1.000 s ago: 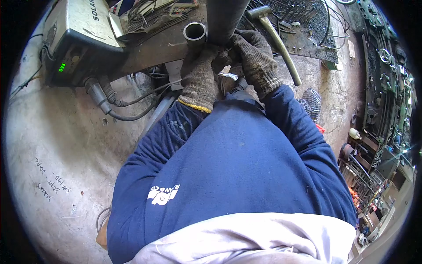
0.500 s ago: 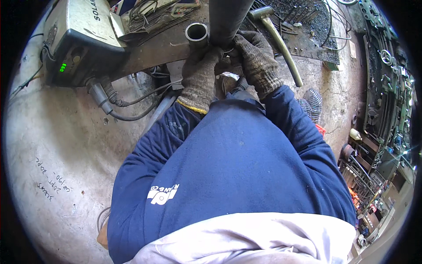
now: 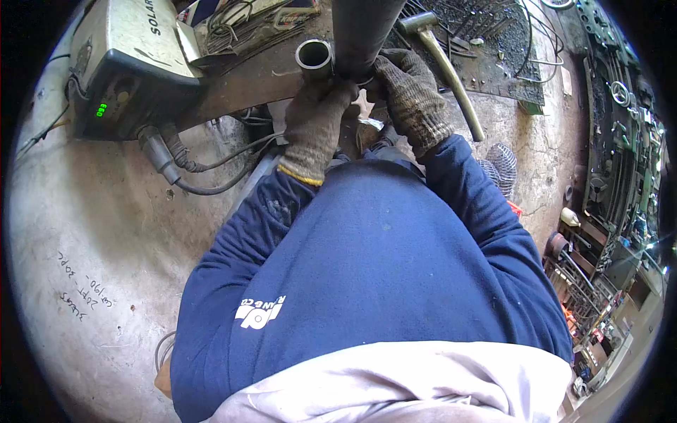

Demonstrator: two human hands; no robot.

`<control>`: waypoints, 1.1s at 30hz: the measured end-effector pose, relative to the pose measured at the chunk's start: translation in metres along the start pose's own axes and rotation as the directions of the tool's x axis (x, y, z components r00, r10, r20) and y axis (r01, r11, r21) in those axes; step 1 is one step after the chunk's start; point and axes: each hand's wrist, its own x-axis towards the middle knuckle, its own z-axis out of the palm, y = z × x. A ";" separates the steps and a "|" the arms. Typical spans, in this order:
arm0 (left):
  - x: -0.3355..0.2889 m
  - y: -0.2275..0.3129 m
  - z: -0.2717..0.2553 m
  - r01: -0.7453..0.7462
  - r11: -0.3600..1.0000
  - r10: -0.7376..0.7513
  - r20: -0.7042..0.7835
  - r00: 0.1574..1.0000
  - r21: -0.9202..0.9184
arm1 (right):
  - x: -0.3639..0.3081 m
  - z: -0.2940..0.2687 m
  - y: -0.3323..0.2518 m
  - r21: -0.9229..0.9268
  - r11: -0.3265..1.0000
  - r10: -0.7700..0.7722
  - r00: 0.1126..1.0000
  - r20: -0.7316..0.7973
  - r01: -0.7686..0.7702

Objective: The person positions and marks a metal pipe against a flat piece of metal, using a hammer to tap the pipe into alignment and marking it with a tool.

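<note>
A thick dark metal pipe stands at the front edge of the bench, between my hands. Just left of it is a shorter pipe with its round open end facing up. My left hand, in a grey-brown knit glove with a yellow cuff, is closed below the short pipe, fingertips at the thick pipe's lower end. On the other side my right hand, in a similar glove, has its fingers curled against the thick pipe's lower end. A thin curved metal edge shows between the fingertips. The gloves hide what they grip.
A hammer lies at the right, its handle jutting past the bench edge. A welding machine with a thick cable stands left. Wires and thin rods lie behind. Dark metal bits cover the bench's right side.
My left hand has shifted slightly left, and the gap between my hands has widened, showing a pale patch below. Both pipes sit slightly further left in view. My right hand has barely moved.
</note>
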 end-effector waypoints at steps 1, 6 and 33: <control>-0.005 0.002 -0.007 -0.130 0.966 0.140 -0.033 0.990 0.222 | 0.002 0.000 0.002 -0.009 1.000 -0.010 1.000 0.002 0.010; 0.020 0.022 -0.029 -0.626 0.507 0.685 0.164 0.710 0.592 | 0.003 0.000 0.005 -0.036 0.999 -0.018 0.999 -0.034 0.016; 0.034 0.030 -0.014 -0.527 0.652 0.528 0.173 0.832 0.545 | 0.101 0.017 0.010 -0.319 0.708 -0.672 0.740 -0.031 0.630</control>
